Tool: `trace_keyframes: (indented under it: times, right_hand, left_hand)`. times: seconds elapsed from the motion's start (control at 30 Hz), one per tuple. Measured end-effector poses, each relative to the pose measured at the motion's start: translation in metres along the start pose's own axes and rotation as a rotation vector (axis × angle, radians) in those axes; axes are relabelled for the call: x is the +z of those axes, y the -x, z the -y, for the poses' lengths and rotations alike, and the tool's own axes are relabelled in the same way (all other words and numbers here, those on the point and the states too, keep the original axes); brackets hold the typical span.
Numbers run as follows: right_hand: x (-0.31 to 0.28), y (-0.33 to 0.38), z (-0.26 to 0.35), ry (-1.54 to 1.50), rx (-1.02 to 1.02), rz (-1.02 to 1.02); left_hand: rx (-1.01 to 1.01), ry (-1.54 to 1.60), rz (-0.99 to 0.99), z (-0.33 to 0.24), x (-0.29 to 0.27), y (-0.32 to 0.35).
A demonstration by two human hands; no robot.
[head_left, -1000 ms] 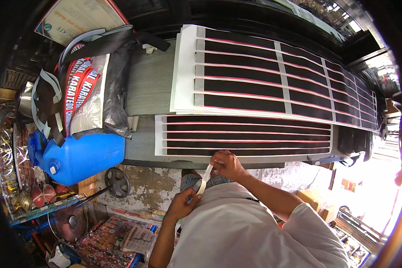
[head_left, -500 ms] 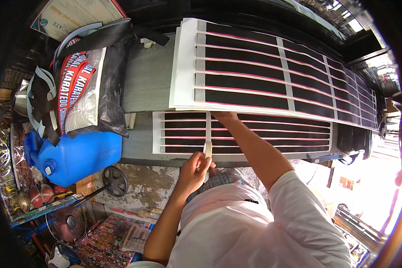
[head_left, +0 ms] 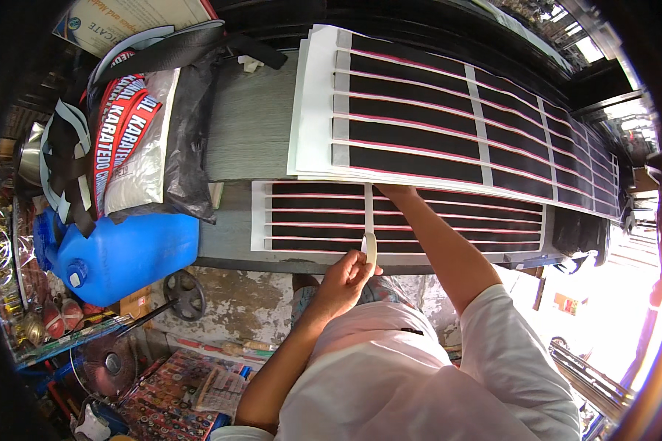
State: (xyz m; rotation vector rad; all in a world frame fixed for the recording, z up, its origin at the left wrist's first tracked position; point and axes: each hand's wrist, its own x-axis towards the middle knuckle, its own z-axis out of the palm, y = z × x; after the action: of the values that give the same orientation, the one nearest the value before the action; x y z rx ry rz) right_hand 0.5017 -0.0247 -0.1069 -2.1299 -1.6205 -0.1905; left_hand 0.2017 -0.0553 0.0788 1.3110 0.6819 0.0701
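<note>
My left hand (head_left: 346, 279) grips a roll of pale tape (head_left: 371, 250) at the near edge of a grey table. From the roll a taut tape strip (head_left: 368, 208) runs away across a lower printed sheet (head_left: 301, 220) of black bands split by white and red lines. My right hand (head_left: 397, 192) reaches over that sheet near the strip's far end. Its fingers disappear under the edge of an upper stack of similar striped sheets (head_left: 412, 98), so their grip is hidden. Grey cross strips lie over the upper stack.
To the left, a plastic-wrapped bundle (head_left: 143, 165) with red straps rests by a blue jug (head_left: 136, 253). A wheel (head_left: 184, 296) and a fan (head_left: 110, 361) stand below. The upper grey surface (head_left: 254, 121) extends left of the sheets. A framed certificate (head_left: 118, 26) leans behind.
My left hand has shifted right with the tape roll, and the strip now crosses the lower sheet further right. My right hand has also slid right, still reaching under the upper sheets.
</note>
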Motion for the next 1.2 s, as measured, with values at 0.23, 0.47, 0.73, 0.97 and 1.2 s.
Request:
trace_keyframes:
  times: [0.23, 0.47, 0.73, 0.97, 1.2]
  right_hand:
    - [-0.029, -0.018, 0.038, -0.179, 0.193, 0.336]
    - [-0.039, -0.040, 0.055, -0.722, 0.341, 0.314]
    - [-0.034, -0.038, 0.060, -0.426, 0.213, 0.306]
    - [-0.010, -0.026, 0.039, -0.125, 0.112, 0.270]
    - [-0.024, -0.031, 0.051, -0.076, 0.171, 0.444]
  left_hand:
    - [-0.012, 0.174, -0.055, 0.025, 0.008, 0.000]
    - [-0.023, 0.154, -0.097, 0.014, -0.003, 0.000]
    - [-0.016, 0.114, -0.113, 0.012, -0.005, 0.000]
    - [-0.035, 0.097, -0.099, 0.001, -0.003, 0.002]
    - [-0.031, 0.133, -0.107, 0.006, -0.006, 0.001]
